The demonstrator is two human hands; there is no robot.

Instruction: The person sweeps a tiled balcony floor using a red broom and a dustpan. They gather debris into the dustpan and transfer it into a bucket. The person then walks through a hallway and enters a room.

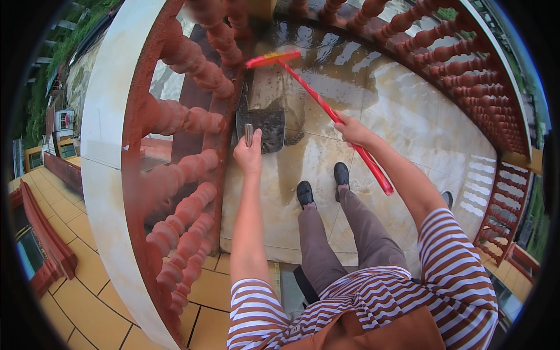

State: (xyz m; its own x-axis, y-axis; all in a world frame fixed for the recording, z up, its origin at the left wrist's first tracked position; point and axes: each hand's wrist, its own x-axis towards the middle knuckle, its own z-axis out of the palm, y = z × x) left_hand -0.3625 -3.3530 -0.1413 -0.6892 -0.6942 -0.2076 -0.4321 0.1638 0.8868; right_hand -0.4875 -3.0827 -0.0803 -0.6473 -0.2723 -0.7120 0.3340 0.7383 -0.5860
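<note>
My left hand (248, 156) is closed round the upright metal handle of a dustpan (273, 129). The dark pan stands on the wet floor beside the red balusters on the left, partly behind the handle and hand. My right hand (354, 129) grips the red stick of a broom (315, 93). The stick slants from the lower right up to the broom's red and yellow head, which is near the far left corner, just beyond the dustpan. Whether the bristles touch the floor I cannot tell.
Red balusters (198, 67) under a white rail (105, 122) line the left side; another balustrade (443, 52) curves along the far and right sides. Water (326, 49) pools on the tiled floor (402, 116) at the far end. My dark shoes (305, 193) stand mid-floor.
</note>
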